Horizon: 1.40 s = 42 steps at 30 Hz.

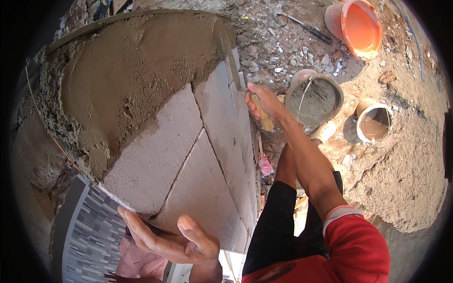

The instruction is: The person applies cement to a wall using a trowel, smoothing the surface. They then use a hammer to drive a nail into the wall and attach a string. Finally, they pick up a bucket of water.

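My right hand (pixel 265 103) grips the pale wooden handle of a trowel (pixel 232 63). The trowel's narrow grey blade lies against wet mortar (pixel 141 56) near the right end of the coated area. This mortar spreads over the upper left of a wall of pale grey blocks (pixel 155 146), smooth in some places and rough in others. Dark joints run between the bare blocks. Near the wall's lower edge my left hand (pixel 177 240) is open, thumb and fingers apart, holding nothing. Whether it touches the wall I cannot tell.
A bucket of grey mortar (pixel 315 100) stands right of my right hand. Beyond are an orange bucket (pixel 362 29), a smaller pail (pixel 374 123) and a hammer (pixel 306 27) on rubble. A thin string (pixel 54 133) runs along the wall's left side. Pink cloth (pixel 137 257) shows below my left hand.
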Each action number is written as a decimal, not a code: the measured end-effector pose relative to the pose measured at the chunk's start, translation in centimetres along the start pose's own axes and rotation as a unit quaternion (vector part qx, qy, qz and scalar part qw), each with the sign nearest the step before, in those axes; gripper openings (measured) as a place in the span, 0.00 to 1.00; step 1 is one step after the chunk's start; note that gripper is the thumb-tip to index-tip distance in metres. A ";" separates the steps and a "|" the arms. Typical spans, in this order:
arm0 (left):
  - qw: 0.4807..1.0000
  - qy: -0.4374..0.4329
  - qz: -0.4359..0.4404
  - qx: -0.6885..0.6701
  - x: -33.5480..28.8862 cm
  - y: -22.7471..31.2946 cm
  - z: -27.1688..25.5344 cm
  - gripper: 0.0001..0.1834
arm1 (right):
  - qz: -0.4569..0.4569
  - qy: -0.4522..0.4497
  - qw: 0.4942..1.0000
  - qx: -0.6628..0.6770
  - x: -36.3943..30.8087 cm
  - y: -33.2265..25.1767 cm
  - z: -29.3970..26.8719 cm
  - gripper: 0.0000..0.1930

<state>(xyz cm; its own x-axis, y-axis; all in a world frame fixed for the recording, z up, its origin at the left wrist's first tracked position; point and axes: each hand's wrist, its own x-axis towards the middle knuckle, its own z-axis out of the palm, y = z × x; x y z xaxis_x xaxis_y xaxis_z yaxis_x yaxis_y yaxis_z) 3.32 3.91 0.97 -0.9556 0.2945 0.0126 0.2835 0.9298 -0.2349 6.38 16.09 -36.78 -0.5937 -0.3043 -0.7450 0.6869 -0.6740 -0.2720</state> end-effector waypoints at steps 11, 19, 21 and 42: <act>1.000 -0.014 -0.016 0.012 -0.4 0.1 -0.4 0.38 | 0.004 0.033 0.999 -0.029 6.6 -5.4 -0.1 0.24; 0.994 0.074 -0.013 -0.079 -0.2 0.6 1.1 0.33 | -0.001 0.014 0.996 -0.086 -5.8 -2.3 6.7 0.26; 0.991 0.091 -0.006 -0.093 -0.2 0.6 1.4 0.32 | -0.005 0.001 0.995 -0.097 -8.7 -0.1 7.0 0.25; 0.984 0.175 0.009 -0.031 -0.2 1.5 2.3 0.28 | 0.008 0.221 0.694 -0.686 -13.8 6.0 -22.4 0.23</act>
<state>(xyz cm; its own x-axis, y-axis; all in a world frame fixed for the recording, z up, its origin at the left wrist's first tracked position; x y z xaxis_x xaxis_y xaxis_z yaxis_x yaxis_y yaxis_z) 3.71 4.72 -1.65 -0.8666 0.3595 0.3462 0.3151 0.9320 -0.1790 28.07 31.32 -41.72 -0.6036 0.1359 -0.7856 0.6245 0.6931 -0.3600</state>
